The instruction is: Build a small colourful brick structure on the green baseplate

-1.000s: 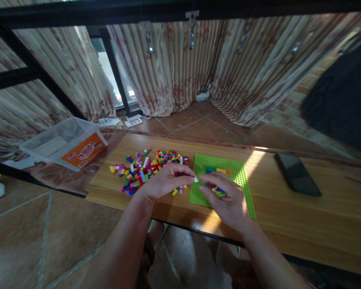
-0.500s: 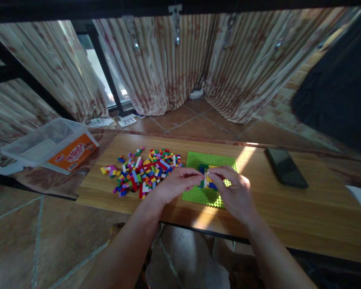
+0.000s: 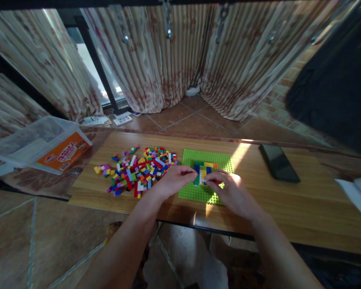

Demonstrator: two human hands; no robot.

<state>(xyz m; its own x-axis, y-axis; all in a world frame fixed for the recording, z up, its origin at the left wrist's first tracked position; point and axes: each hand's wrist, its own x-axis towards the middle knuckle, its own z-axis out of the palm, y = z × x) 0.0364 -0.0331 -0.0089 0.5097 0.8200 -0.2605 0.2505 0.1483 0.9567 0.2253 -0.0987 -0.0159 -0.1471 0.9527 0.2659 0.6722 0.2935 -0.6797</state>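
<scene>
A green studded baseplate (image 3: 188, 194) lies on the table below both hands. On its middle sits a small build of toy bricks (image 3: 203, 172) in blue, green, yellow and white. At the build's left side, my left hand (image 3: 175, 179) has thumb and forefinger pinched together; whatever is between them is too small to make out. My right hand (image 3: 230, 190) is at the right front side of the build, fingers curled and tips close together. Its fingers cover part of the build, and I cannot make out what they hold.
Left of the baseplate spreads a pile of loose toy bricks (image 3: 144, 170) in many colours. A clear plastic box (image 3: 52, 142) with an orange label stands at the far left. On the right of the wooden table (image 3: 258, 204) lie a black phone (image 3: 279, 163) and white paper (image 3: 353, 198).
Both fingertips have parted: my right hand has come slightly down toward the front, showing more of the build's white and yellow middle. The whole view has shifted a little.
</scene>
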